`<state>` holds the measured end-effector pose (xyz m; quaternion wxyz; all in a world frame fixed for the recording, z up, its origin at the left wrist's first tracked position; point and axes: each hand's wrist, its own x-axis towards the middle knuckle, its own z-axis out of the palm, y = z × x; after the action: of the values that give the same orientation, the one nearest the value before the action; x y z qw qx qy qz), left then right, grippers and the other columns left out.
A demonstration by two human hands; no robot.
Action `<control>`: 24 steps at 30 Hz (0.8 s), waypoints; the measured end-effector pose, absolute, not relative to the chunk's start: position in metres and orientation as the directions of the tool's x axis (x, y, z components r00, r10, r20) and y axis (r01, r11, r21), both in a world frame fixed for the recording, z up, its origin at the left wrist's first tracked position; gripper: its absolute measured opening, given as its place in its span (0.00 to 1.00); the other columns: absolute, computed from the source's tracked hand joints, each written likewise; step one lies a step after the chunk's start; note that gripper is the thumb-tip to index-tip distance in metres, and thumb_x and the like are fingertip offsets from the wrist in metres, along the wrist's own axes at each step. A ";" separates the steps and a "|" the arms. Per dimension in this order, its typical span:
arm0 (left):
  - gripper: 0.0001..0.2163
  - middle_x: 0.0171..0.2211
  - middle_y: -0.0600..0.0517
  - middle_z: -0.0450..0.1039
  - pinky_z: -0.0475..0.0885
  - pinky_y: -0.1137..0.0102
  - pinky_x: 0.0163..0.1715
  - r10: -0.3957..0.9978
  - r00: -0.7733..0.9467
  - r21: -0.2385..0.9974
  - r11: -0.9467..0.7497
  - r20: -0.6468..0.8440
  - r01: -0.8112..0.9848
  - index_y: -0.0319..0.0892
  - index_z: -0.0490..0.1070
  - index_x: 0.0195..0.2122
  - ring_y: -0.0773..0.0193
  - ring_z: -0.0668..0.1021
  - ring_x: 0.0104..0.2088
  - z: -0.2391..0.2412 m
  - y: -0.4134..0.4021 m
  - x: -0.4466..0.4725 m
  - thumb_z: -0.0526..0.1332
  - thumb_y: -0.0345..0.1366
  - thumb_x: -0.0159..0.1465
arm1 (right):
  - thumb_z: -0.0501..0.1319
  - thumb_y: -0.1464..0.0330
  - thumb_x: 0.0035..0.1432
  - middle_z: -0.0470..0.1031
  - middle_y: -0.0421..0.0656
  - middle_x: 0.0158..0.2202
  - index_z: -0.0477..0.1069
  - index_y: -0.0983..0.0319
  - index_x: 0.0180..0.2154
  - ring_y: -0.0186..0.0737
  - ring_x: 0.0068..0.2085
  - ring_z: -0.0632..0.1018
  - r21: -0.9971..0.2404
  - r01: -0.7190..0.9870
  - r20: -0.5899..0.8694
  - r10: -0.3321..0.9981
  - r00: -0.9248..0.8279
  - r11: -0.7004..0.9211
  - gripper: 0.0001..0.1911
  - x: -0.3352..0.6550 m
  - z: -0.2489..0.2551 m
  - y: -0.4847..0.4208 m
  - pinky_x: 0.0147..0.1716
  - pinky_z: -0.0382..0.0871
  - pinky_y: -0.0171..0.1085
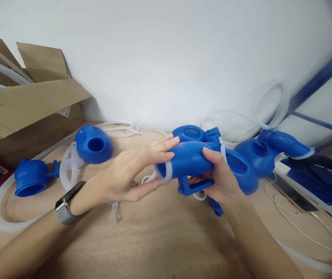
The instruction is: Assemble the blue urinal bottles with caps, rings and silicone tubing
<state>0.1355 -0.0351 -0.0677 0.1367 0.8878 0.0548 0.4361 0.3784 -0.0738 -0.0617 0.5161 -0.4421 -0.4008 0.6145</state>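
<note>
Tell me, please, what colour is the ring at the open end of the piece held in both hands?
The ring is translucent white, fitted on the blue piece; the head view shows it best.

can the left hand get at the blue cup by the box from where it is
Probably yes. The left hand is open at the held blue part and grips nothing, and the blue cup lies just beyond the wrist on the table, its opening up, with only loose tubing nearby.

Wall: plain white wall [166,58], evenly lit, blurred toward the right.
Table: light wooden tabletop [160,240] set against the wall.
Left: open cardboard box [29,108], flaps raised.
Right: blue metal frame [319,77] slanting across the wall.
</note>
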 end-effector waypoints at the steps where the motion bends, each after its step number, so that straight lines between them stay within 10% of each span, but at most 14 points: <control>1: 0.39 0.74 0.44 0.61 0.61 0.48 0.75 0.256 0.630 0.345 -0.938 0.733 -0.020 0.54 0.60 0.74 0.44 0.65 0.73 -0.065 -0.039 0.137 0.73 0.33 0.64 | 0.76 0.49 0.47 0.82 0.43 0.29 0.77 0.58 0.47 0.47 0.25 0.81 -0.952 -0.273 -0.115 0.987 -0.112 -0.142 0.30 0.374 -0.063 -0.075 0.19 0.81 0.43; 6: 0.30 0.72 0.50 0.66 0.61 0.47 0.74 0.597 0.378 0.692 -0.693 0.708 -0.201 0.55 0.64 0.71 0.43 0.64 0.74 -0.069 -0.064 0.149 0.50 0.62 0.74 | 0.78 0.56 0.50 0.83 0.39 0.33 0.72 0.55 0.59 0.46 0.30 0.85 -0.972 -0.223 -0.024 0.973 -0.231 -0.076 0.37 0.350 -0.083 -0.089 0.32 0.86 0.45; 13: 0.31 0.73 0.54 0.64 0.44 0.53 0.79 0.709 0.217 0.733 -0.591 0.671 -0.337 0.53 0.67 0.67 0.47 0.50 0.79 -0.072 -0.070 0.155 0.49 0.65 0.71 | 0.79 0.59 0.49 0.81 0.42 0.53 0.72 0.47 0.55 0.53 0.50 0.85 -0.946 -0.123 0.321 0.919 -0.229 0.300 0.33 0.341 -0.091 -0.102 0.44 0.84 0.49; 18: 0.32 0.67 0.46 0.73 0.60 0.48 0.74 0.849 0.405 0.870 -0.121 0.340 -0.477 0.49 0.66 0.66 0.46 0.65 0.74 -0.064 -0.064 0.155 0.47 0.63 0.71 | 0.80 0.59 0.47 0.78 0.45 0.60 0.72 0.46 0.56 0.62 0.62 0.78 -0.809 0.089 0.528 0.785 -0.322 0.581 0.35 0.349 -0.083 -0.098 0.66 0.70 0.62; 24: 0.28 0.51 0.42 0.84 0.81 0.51 0.52 0.705 0.650 0.760 0.578 -0.282 -0.298 0.42 0.75 0.58 0.43 0.84 0.53 -0.078 -0.046 0.161 0.60 0.57 0.67 | 0.77 0.63 0.55 0.75 0.46 0.65 0.72 0.45 0.64 0.58 0.65 0.77 -0.528 0.064 0.662 0.458 -0.594 0.847 0.36 0.370 -0.084 -0.075 0.68 0.68 0.59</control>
<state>0.1607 -0.0460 -0.0783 0.8388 0.3485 0.2926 0.2989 0.3705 -0.0751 -0.0844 0.4246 -0.1513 -0.8620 0.2320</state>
